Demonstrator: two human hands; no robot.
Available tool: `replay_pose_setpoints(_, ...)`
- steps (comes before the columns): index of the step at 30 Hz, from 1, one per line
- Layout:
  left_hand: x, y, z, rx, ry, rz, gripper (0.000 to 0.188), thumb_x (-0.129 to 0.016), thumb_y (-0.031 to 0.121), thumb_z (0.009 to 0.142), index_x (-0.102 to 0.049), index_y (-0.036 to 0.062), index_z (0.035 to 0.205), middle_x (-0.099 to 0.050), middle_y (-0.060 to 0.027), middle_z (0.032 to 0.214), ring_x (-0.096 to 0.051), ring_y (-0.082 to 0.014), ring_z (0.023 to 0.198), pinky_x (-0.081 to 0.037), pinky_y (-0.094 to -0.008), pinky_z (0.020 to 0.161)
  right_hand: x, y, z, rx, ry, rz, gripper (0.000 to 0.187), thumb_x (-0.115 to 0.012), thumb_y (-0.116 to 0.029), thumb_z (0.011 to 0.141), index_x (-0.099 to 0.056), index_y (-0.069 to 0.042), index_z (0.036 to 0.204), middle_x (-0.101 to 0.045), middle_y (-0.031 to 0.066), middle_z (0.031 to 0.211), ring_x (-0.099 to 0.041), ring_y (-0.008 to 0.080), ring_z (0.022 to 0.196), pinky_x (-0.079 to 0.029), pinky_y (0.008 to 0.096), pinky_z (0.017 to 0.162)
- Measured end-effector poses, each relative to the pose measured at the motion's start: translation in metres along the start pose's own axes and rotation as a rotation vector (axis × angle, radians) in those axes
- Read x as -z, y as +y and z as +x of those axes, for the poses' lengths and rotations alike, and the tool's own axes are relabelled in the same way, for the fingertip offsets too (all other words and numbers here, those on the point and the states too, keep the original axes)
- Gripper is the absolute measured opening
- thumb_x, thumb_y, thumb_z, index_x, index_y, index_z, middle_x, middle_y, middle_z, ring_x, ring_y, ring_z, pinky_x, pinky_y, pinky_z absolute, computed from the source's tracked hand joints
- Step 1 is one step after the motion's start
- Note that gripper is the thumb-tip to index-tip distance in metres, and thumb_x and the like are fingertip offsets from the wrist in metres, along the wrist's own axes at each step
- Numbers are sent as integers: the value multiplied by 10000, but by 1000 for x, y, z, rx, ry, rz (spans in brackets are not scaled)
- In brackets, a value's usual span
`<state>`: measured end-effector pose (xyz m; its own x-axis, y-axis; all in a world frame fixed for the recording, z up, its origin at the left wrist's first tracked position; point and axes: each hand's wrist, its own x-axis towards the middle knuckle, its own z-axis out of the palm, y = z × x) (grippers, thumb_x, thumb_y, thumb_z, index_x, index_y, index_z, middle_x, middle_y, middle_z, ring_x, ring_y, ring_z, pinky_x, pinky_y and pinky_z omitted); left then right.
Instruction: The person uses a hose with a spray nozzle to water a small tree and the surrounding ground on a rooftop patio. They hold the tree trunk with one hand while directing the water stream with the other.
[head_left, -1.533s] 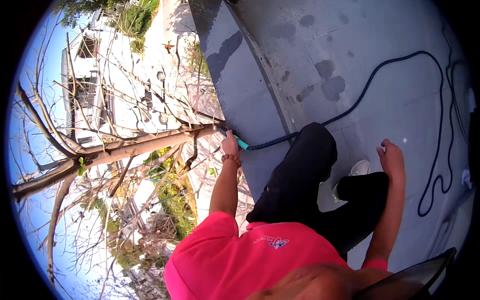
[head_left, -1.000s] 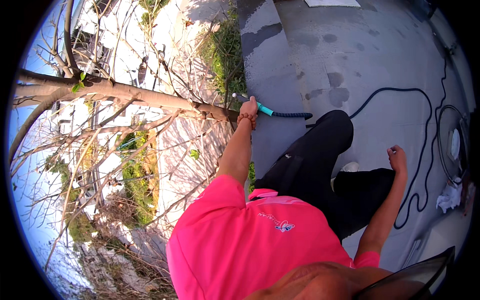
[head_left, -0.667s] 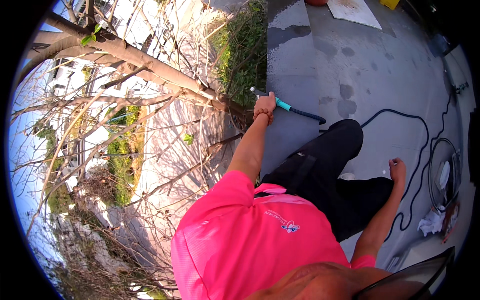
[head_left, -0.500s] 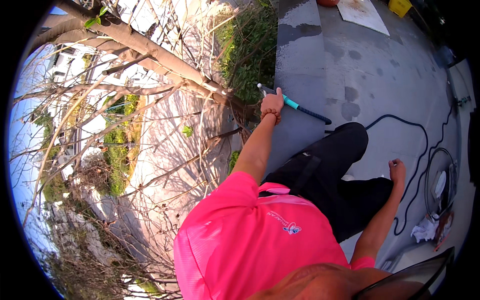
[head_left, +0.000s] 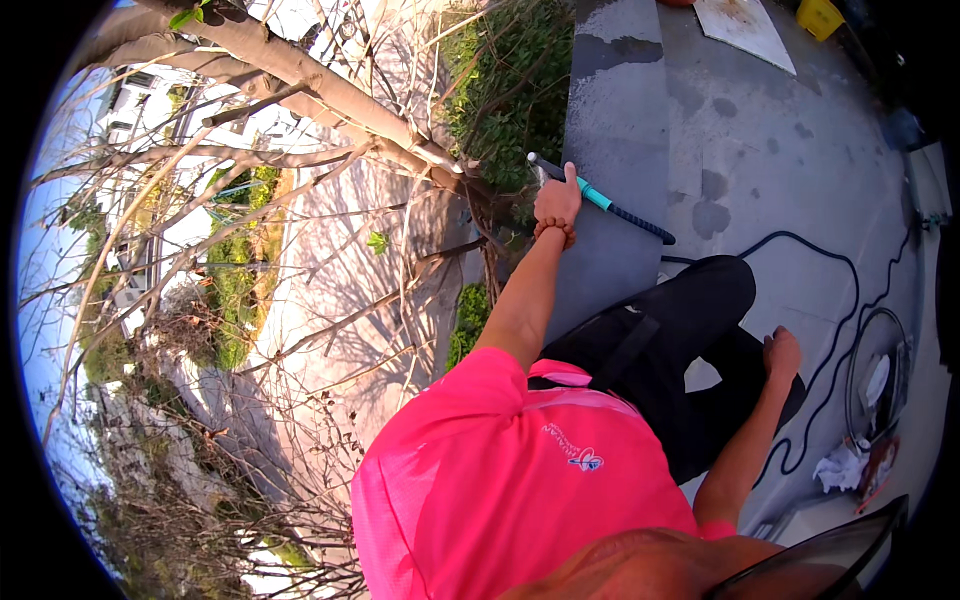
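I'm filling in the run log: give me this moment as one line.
left hand: grips nozzle | right hand: by right knee, nothing seen in it | hose: joined to nozzle, lies across floor

Left arm [head_left: 528, 295] stretched forward from pink shirt [head_left: 500, 490], near straight; left hand [head_left: 557, 200] closed in a grip, thumb [head_left: 570, 173] extended, well apart from shirt. Right arm [head_left: 742, 445] also forward of shirt, right hand [head_left: 782, 352] loosely curled. Both legs [head_left: 690, 310] bent, knees out ahead of shirt.
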<state>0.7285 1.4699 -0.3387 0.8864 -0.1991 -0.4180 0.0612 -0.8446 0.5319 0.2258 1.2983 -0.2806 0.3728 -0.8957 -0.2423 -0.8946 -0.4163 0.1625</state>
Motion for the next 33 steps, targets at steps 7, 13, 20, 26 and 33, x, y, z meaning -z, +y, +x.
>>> replay_pose_setpoints(7, -8, 0, -21, -16, 30, -60, 787, -336, 667, 984, -722, -16, 1040, -697, -269, 1093, -650, -463, 1049, -508, -525, 918, -19, -37, 3, 156, -250, 414, 312, -679, -231, 891, -683, 29, 1063, -711, 250, 1011, -688, 408, 954, -530, 453, 843)
replay_pose_setpoints(13, -17, -12, -32, -49, 5, -43, 704, -352, 641, 996, -688, 23, 1028, -711, -234, 1053, -662, -450, 1018, -514, -549, 883, 1, -51, 0, 59, -205, 522, 332, -686, -233, 885, -694, 33, 1083, -712, 257, 1034, -691, 390, 986, -527, 441, 882)
replay_pose_setpoints(20, -28, -22, -40, -40, 13, -124, 734, -361, 668, 973, -650, 0, 1065, -710, -234, 1042, -694, -407, 953, -527, -504, 867, -5, -46, 3, 87, -141, 476, 328, -681, -231, 889, -693, 29, 1088, -707, 266, 1017, -677, 418, 998, -519, 459, 895)
replay_pose_setpoints(26, -34, -9, -32, 85, -100, -355, 767, -424, 631, 978, -610, -96, 1134, -677, -209, 945, -680, -299, 619, -572, -405, 602, 6, -54, 1, 68, -123, 522, 337, -675, -238, 899, -683, 14, 1123, -704, 258, 1049, -662, 421, 1029, -514, 470, 918)
replay_pose_setpoints(33, -39, 5, -20, 81, -190, -382, 659, -481, 556, 999, -626, -85, 943, -660, -147, 809, -623, -234, 537, -545, -347, 515, 22, -55, 2, 67, -28, 553, 300, -680, -209, 894, -672, -8, 1117, -705, 245, 1022, -664, 420, 1009, -524, 476, 891)
